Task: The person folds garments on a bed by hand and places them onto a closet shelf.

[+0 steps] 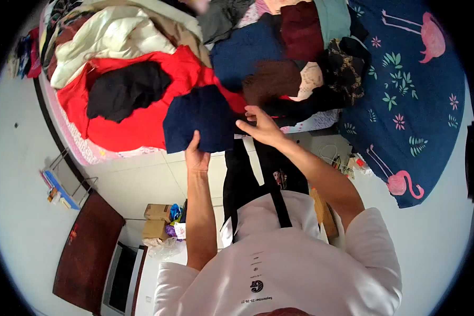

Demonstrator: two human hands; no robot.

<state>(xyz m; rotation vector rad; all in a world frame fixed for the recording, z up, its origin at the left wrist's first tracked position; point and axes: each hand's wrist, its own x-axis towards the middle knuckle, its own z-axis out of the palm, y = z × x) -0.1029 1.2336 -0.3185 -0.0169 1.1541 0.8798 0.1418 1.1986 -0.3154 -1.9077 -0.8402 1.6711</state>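
My left hand (197, 156) grips the near edge of a folded navy blue garment (199, 118), its thumb on top and the fingers underneath. The garment lies flat over the front edge of the bed. To its right, my right hand (262, 127) is open, fingers apart, holding nothing, near a black cloth (300, 108). Behind the navy garment is a spread red garment (126, 134) with a crumpled black cloth (126, 90) on it. A brown folded cloth (272, 81) lies beyond my right hand. The exact kind of each garment cannot be told.
A dark blue folded cloth (247, 52), a maroon cloth (302, 31) and a white garment (113, 45) are heaped farther back. A blue flamingo-print fabric (405, 105) hangs at the right. Cardboard boxes (155, 229) stand at the lower left.
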